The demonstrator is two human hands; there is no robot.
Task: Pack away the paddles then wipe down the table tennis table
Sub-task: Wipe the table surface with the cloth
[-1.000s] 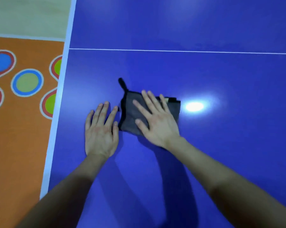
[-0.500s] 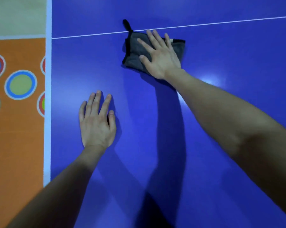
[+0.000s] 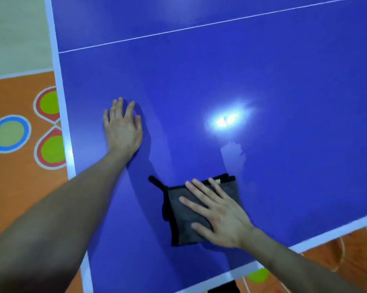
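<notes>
A folded grey cloth [image 3: 184, 218] with black trim and a small loop lies on the blue table tennis table [image 3: 231, 81], close to the table's near edge. My right hand [image 3: 218, 210] lies flat on the cloth with its fingers spread and straight, pressing it onto the surface. My left hand [image 3: 122, 125] rests flat on the bare table near the left edge, fingers straight, well apart from the cloth. No paddles are in view.
The table's white edge lines run along the left [image 3: 61, 98] and near [image 3: 326, 233] sides; a thin white centre line [image 3: 199, 26] crosses further away. Beyond the edges is an orange floor [image 3: 13, 187] with coloured circles. A light's glare [image 3: 227, 119] shines on the table.
My right hand has pulled the cloth back from the far white line to the near edge of the table. My left hand has stayed flat on the table.
</notes>
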